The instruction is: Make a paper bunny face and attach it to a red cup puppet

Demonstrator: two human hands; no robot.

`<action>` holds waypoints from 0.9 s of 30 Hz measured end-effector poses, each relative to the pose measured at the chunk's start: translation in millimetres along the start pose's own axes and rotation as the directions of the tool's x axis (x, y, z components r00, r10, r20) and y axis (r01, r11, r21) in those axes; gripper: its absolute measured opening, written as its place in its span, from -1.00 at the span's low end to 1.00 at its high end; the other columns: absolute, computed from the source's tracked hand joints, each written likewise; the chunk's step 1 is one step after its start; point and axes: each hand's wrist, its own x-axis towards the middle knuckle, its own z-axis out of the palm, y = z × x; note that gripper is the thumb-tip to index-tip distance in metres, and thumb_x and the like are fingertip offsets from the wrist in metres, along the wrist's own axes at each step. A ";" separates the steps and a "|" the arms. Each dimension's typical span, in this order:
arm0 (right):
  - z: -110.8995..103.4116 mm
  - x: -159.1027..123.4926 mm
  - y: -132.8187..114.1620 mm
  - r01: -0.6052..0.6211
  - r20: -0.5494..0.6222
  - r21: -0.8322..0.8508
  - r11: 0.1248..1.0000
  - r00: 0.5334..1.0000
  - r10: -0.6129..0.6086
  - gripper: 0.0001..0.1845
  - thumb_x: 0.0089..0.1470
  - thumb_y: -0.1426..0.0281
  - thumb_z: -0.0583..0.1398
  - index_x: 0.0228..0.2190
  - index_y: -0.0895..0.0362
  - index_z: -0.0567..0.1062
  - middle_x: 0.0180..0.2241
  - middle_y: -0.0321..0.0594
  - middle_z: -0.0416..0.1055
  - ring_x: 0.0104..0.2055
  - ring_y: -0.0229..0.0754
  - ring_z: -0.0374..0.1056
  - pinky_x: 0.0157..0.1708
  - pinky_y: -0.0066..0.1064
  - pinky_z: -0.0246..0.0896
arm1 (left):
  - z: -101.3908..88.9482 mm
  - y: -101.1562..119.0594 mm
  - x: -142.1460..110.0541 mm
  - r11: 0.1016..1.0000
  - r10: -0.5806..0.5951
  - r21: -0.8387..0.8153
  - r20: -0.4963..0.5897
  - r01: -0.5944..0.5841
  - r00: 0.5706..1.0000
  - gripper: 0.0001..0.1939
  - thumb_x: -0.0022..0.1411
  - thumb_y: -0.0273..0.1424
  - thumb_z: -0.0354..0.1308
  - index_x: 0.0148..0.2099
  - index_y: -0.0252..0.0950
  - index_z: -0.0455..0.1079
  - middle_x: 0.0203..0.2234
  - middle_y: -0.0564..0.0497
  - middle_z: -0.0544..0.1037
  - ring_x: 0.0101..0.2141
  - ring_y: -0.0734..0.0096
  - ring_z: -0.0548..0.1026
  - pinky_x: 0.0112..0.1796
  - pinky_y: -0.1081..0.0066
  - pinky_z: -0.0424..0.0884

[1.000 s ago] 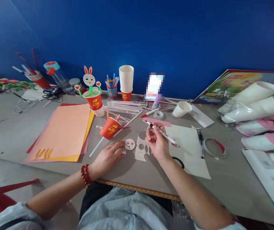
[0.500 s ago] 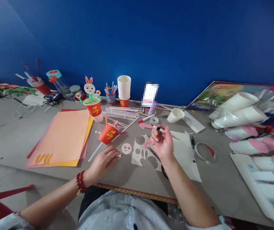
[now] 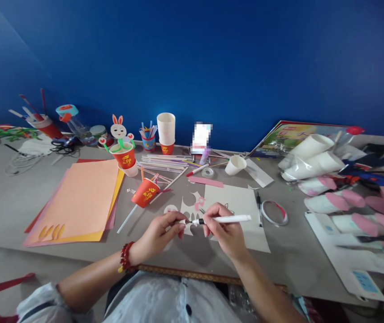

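Note:
A white marker point(image 3: 234, 219) with a black front end is pinched in my right hand point(image 3: 223, 226), pointing left. Its tip meets a small white cap point(image 3: 183, 221) held between the thumb and fingers of my left hand point(image 3: 165, 231); whether it sits inside the cap, I cannot tell. Below the hands lies a cut-out sheet of white paper point(image 3: 187, 207) with holes. Behind the left fingers, a round paper face point(image 3: 170, 209) is partly covered. A blank white sheet point(image 3: 245, 202) lies under and beyond my right hand. Scissors are mostly hidden by that hand.
A red paper cup point(image 3: 145, 194) with straws lies tilted ahead of my left hand. Behind it stands a rabbit-decorated cup point(image 3: 124, 157). Coloured paper sheets point(image 3: 87, 188) lie left. A tape roll point(image 3: 274, 212), a black pen point(image 3: 259, 208) and bagged cups point(image 3: 312, 166) are right.
My right hand has come down and left with the marker, turning it sideways. My left hand has lifted the cap to the marker's tip. The view has shifted slightly right.

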 end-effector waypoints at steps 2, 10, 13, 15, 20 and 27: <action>0.0 -2.4 4.3 -0.019 0.021 0.001 1.000 1.000 0.019 -0.74 0.25 0.24 0.16 -0.44 0.09 0.36 -0.65 -0.38 0.33 -0.62 -0.34 0.15 -0.61 -0.49 -0.01 | 1.7 5.6 1.8 0.998 0.014 0.064 0.007 -0.014 1.000 -0.70 0.43 -0.22 0.00 -0.05 -0.34 0.40 -0.47 0.02 0.49 -0.39 0.44 0.42 -0.29 0.46 0.31; 3.6 -13.7 16.0 0.002 0.082 0.027 1.000 0.997 -0.004 -0.76 0.26 0.24 0.17 -0.41 0.10 0.39 -0.57 -0.36 0.31 -0.53 -0.31 0.23 -0.50 -0.47 0.10 | 5.8 20.7 4.9 0.962 0.024 0.265 0.128 -0.058 0.992 -0.70 0.44 -0.25 -0.05 -0.17 -0.33 0.42 -0.49 0.04 0.44 -0.44 0.47 0.36 -0.33 0.48 0.27; 0.4 -13.7 18.9 -0.045 0.102 0.088 0.995 0.994 0.036 -0.73 0.24 0.20 0.19 -0.42 0.10 0.38 -0.60 -0.37 0.32 -0.57 -0.33 0.19 -0.53 -0.47 0.06 | 6.7 22.9 5.0 0.972 0.006 0.231 0.160 -0.044 0.987 -0.68 0.44 -0.23 -0.07 -0.18 -0.32 0.40 -0.50 0.05 0.44 -0.45 0.48 0.36 -0.35 0.50 0.26; -1.2 -12.9 21.2 -0.111 0.109 0.156 0.981 0.989 0.095 -0.71 0.23 0.17 0.19 -0.42 0.10 0.37 -0.64 -0.39 0.32 -0.61 -0.34 0.13 -0.58 -0.48 -0.01 | 7.6 24.9 5.9 0.980 -0.015 0.198 0.179 -0.022 0.984 -0.66 0.45 -0.21 -0.08 -0.20 -0.32 0.39 -0.52 0.07 0.42 -0.48 0.50 0.34 -0.37 0.51 0.25; 4.4 -14.9 30.2 -0.131 -0.007 0.265 0.955 0.990 0.138 -0.66 0.18 0.12 0.24 -0.45 0.09 0.35 -0.69 -0.42 0.30 -0.66 -0.38 0.03 -0.64 -0.50 -0.12 | 10.6 30.3 10.6 0.973 -0.062 0.229 0.161 0.024 0.985 -0.68 0.45 -0.22 -0.09 -0.23 -0.31 0.35 -0.56 0.12 0.33 -0.52 0.52 0.28 -0.44 0.52 0.19; 5.8 -17.6 39.0 -0.132 -0.045 0.336 0.933 0.987 0.155 -0.68 0.19 0.13 0.24 -0.44 0.09 0.36 -0.66 -0.41 0.31 -0.64 -0.37 0.08 -0.61 -0.49 -0.10 | 12.3 32.7 14.8 0.954 -0.028 0.300 0.160 -0.022 0.987 -0.70 0.44 -0.26 -0.09 -0.28 -0.30 0.32 -0.54 0.11 0.32 -0.50 0.51 0.26 -0.44 0.50 0.15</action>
